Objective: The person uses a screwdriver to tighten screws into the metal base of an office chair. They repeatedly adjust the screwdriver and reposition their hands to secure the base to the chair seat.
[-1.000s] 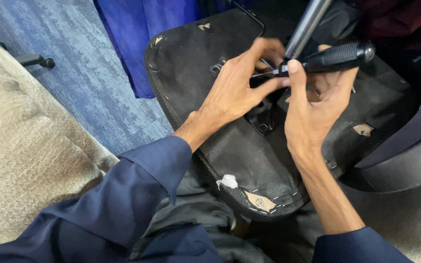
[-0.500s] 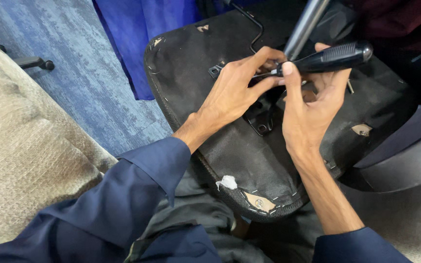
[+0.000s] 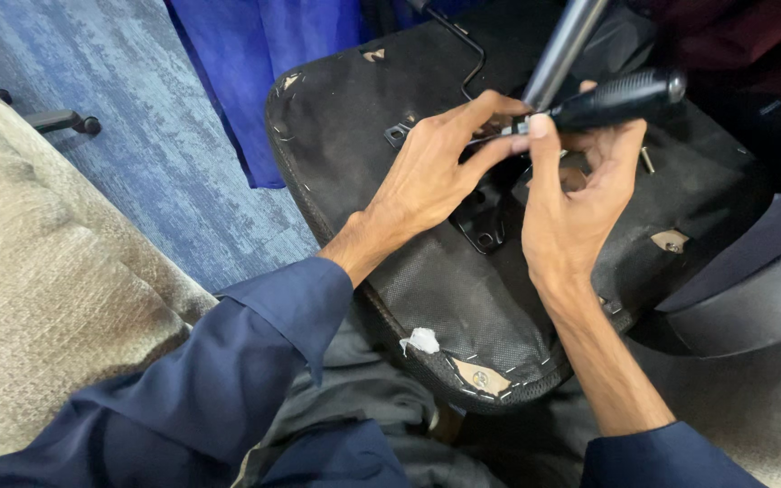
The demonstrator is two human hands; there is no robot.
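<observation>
Little has shifted since a moment ago: both hands stay at the same spot on the overturned chair seat (image 3: 445, 298), the screwdriver barely tilted. The right hand (image 3: 571, 208) is closed around the black-handled screwdriver (image 3: 621, 98), thumb pressed at the neck of the handle. The left hand (image 3: 436, 172) lies fingers spread on the seat's black underside, its fingertips pinching the thin metal shaft near the tip. Just beside them the chair's grey metal column (image 3: 560, 50) rises out of the black mounting plate (image 3: 485, 217). Torn fabric shows bare patches at the seat's edge. Beyond lie blue carpet (image 3: 137, 154), a blue cloth (image 3: 273, 63) and beige upholstery (image 3: 38, 298) at the left.
</observation>
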